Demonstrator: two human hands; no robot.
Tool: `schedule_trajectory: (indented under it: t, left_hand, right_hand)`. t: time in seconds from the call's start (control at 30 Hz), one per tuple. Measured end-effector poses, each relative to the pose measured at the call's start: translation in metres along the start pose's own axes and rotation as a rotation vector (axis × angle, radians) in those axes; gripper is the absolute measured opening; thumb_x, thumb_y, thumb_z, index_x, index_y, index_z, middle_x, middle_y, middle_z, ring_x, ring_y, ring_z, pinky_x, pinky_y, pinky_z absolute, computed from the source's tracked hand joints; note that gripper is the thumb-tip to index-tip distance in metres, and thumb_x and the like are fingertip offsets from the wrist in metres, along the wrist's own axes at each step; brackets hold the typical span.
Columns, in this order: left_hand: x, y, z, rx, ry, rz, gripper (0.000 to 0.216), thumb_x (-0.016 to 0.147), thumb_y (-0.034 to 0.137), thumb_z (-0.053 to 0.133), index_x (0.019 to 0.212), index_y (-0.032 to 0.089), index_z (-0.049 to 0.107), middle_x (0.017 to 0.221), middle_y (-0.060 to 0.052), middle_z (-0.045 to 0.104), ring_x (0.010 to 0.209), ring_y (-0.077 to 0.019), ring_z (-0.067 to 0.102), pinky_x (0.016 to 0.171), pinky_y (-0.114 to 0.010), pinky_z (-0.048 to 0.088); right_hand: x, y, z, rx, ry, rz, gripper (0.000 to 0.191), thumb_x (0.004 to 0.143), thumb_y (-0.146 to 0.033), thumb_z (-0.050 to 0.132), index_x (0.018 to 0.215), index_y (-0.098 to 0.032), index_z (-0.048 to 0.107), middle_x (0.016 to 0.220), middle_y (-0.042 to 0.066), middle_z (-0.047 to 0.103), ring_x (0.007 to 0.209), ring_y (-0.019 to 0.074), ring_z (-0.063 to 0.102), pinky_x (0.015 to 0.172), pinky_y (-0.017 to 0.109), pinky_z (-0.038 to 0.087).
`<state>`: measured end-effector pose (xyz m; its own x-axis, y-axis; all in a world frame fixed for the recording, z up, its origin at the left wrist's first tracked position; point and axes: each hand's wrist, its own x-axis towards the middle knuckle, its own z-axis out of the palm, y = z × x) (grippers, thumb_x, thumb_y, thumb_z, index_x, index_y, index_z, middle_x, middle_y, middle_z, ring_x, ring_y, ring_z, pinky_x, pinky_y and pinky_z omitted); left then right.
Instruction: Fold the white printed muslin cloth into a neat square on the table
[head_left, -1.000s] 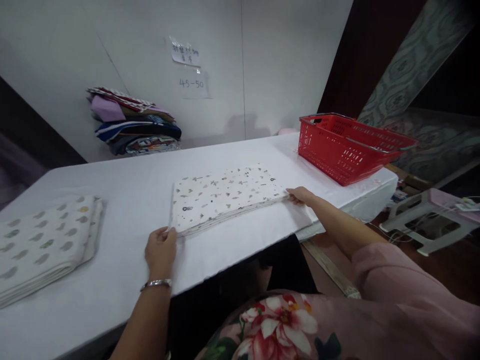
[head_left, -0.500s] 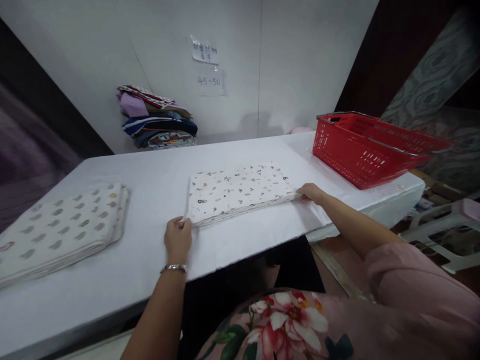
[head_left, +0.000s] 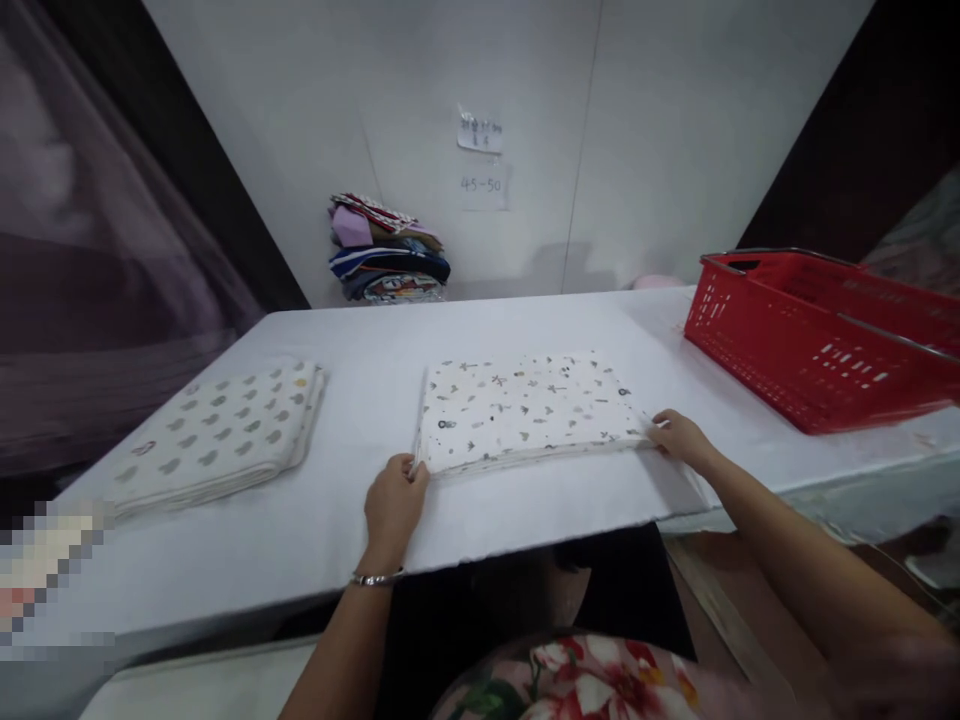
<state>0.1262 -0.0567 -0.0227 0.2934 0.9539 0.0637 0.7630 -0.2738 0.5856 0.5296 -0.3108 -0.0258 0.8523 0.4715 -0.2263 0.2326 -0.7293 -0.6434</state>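
Observation:
In front of me a folded white cloth [head_left: 529, 412] with small printed motifs lies flat on the white-covered table [head_left: 360, 400], several layers thick along its near edge. My left hand [head_left: 395, 500], with a bracelet at the wrist, pinches the cloth's near left corner between thumb and fingers. At the near right corner, my right hand [head_left: 679, 438] is closed on the cloth in the same way. Farther left lies a second folded cloth [head_left: 240, 425], cream with rows of grey-green shapes; neither hand touches it.
A red plastic basket [head_left: 810, 350] with metal handles stands on the table's right side. Against the back wall rises a pile of folded coloured fabrics [head_left: 390, 250]. Above it, a paper note [head_left: 484, 187] reads 45-50. A dark purple curtain [head_left: 135, 220] hangs at the left.
The view has turned left, so everything sits farther right in the picture. Both hands keep their hold on the corners of the cloth, which stays about where it was on the table.

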Motion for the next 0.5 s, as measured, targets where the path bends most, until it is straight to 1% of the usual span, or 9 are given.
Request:
schedule_trajectory:
  t: [0.07, 0.17, 0.23, 0.3, 0.33, 0.4, 0.43, 0.5]
  left_hand:
    - [0.001, -0.001, 0.001, 0.009, 0.012, 0.0, 0.023, 0.081, 0.036, 0.052, 0.1, 0.022, 0.057, 0.095, -0.013, 0.067, 0.087, -0.0304, 0.062, 0.072, -0.042, 0.042]
    - [0.001, -0.005, 0.004, -0.012, 0.047, -0.003, 0.021, 0.081, 0.035, 0.052, 0.099, 0.026, 0.056, 0.093, -0.012, 0.067, 0.086, -0.0305, 0.062, 0.073, -0.043, 0.043]
    - [0.0, -0.007, 0.007, -0.015, 0.071, 0.002, 0.02, 0.08, 0.034, 0.052, 0.099, 0.027, 0.057, 0.091, -0.011, 0.067, 0.086, -0.03, 0.062, 0.074, -0.043, 0.044]
    - [-0.001, -0.007, 0.008, -0.014, 0.086, 0.004, 0.02, 0.08, 0.034, 0.053, 0.099, 0.029, 0.057, 0.09, -0.009, 0.067, 0.084, -0.0285, 0.062, 0.073, -0.042, 0.044]
    - [-0.002, -0.007, 0.008, -0.015, 0.087, 0.002, 0.021, 0.08, 0.034, 0.053, 0.1, 0.029, 0.057, 0.09, -0.009, 0.067, 0.084, -0.0275, 0.062, 0.073, -0.041, 0.044]
    - [-0.003, -0.005, 0.008, -0.016, 0.08, -0.006, 0.024, 0.08, 0.033, 0.053, 0.103, 0.026, 0.057, 0.09, -0.009, 0.067, 0.083, -0.0259, 0.062, 0.072, -0.039, 0.043]
    - [-0.003, -0.004, 0.008, -0.017, 0.074, -0.008, 0.027, 0.08, 0.032, 0.053, 0.105, 0.023, 0.057, 0.09, -0.01, 0.067, 0.084, -0.0252, 0.062, 0.073, -0.038, 0.043]
    - [-0.004, -0.001, 0.006, -0.01, 0.067, -0.015, 0.03, 0.081, 0.031, 0.052, 0.108, 0.019, 0.057, 0.09, -0.01, 0.067, 0.084, -0.0238, 0.062, 0.073, -0.036, 0.043]
  right_hand:
    - [0.003, 0.001, 0.002, -0.102, 0.014, -0.049, 0.044, 0.071, -0.019, 0.057, 0.115, -0.015, 0.055, 0.063, 0.002, 0.063, 0.052, 0.0159, 0.058, 0.052, 0.027, 0.044]
    - [0.002, 0.006, 0.002, -0.272, 0.071, -0.121, 0.053, 0.074, -0.027, 0.056, 0.126, -0.017, 0.051, 0.082, 0.01, 0.068, 0.071, 0.0249, 0.066, 0.064, 0.035, 0.049]
    - [-0.001, 0.011, 0.002, -0.352, 0.115, -0.169, 0.055, 0.077, -0.032, 0.054, 0.13, -0.02, 0.05, 0.094, 0.013, 0.068, 0.084, 0.0316, 0.066, 0.071, 0.042, 0.05]
    - [-0.003, 0.016, 0.004, -0.407, 0.174, -0.275, 0.051, 0.078, -0.032, 0.052, 0.128, -0.023, 0.051, 0.109, 0.014, 0.065, 0.1, 0.0359, 0.062, 0.082, 0.047, 0.049]
    - [-0.003, 0.015, 0.006, -0.427, 0.202, -0.359, 0.048, 0.078, -0.03, 0.051, 0.126, -0.025, 0.053, 0.117, 0.014, 0.062, 0.109, 0.0362, 0.058, 0.089, 0.048, 0.048]
    - [-0.003, 0.006, 0.016, -0.43, 0.234, -0.55, 0.044, 0.079, -0.027, 0.049, 0.122, -0.027, 0.056, 0.129, 0.012, 0.055, 0.123, 0.0328, 0.049, 0.103, 0.046, 0.041]
    - [-0.003, -0.005, 0.023, -0.406, 0.225, -0.631, 0.042, 0.08, -0.028, 0.047, 0.121, -0.027, 0.056, 0.133, 0.01, 0.053, 0.126, 0.0305, 0.046, 0.107, 0.045, 0.037]
    - [-0.005, -0.035, 0.044, -0.338, 0.164, -0.723, 0.041, 0.084, -0.034, 0.043, 0.122, -0.025, 0.056, 0.136, 0.009, 0.05, 0.129, 0.0277, 0.043, 0.111, 0.045, 0.033]
